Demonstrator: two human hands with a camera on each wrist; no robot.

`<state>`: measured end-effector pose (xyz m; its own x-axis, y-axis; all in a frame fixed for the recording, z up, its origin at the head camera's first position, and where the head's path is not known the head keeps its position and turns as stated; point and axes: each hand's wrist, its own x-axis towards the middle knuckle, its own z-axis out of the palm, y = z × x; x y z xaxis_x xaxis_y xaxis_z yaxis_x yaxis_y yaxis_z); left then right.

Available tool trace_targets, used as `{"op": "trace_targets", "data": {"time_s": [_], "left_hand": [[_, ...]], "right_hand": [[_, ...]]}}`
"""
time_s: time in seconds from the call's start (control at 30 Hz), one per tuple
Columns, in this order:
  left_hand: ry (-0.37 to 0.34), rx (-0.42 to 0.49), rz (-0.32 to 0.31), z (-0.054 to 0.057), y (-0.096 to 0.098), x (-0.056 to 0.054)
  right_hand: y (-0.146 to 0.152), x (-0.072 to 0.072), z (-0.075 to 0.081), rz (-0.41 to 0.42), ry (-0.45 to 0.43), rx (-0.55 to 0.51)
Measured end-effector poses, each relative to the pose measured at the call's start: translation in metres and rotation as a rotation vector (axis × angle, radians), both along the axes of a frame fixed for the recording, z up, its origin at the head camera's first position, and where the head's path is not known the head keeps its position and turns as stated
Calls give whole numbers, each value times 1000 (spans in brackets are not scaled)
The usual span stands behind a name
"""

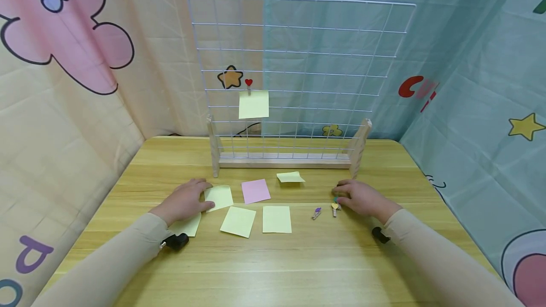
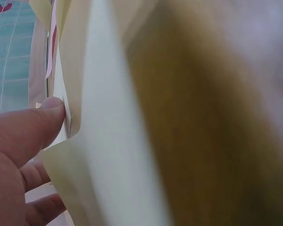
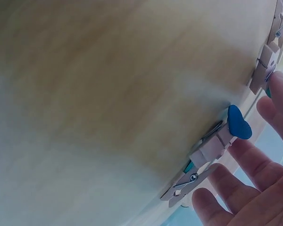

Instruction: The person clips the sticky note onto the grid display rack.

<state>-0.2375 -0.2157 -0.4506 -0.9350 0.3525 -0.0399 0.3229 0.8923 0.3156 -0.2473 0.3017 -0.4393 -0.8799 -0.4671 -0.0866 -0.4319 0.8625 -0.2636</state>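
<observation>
My left hand (image 1: 187,198) lies at the left edge of a pale yellow sticky note (image 1: 219,197), with the fingers at its upper corner and the thumb at its lower corner. In the left wrist view, the thumb (image 2: 52,110) touches a note's edge with the fingers spread below. My right hand (image 1: 362,196) reaches over small wooden clothespins on the table. In the right wrist view, thumb and forefinger are right at one clothespin (image 3: 264,70) with a bit of teal between them. Another clothespin, with a blue heart (image 3: 238,123), lies beside the other, loosely bent fingers.
A white wire grid (image 1: 298,79) on a wooden stand (image 1: 281,162) holds a yellow note (image 1: 253,104) under a red-heart clip (image 1: 249,83). More yellow notes (image 1: 277,219) and a pink note (image 1: 256,191) lie in front. Clothespins with purple (image 1: 316,213) and yellow (image 1: 334,208) tops lie right.
</observation>
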Motion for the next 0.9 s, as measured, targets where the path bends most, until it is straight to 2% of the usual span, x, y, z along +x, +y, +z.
{"op": "trace_targets", "data": {"time_s": [0.9], "left_hand": [[24,48,9,-1,0,-2]], "right_hand": [[-1,-2,-2,1,17,-6]]}}
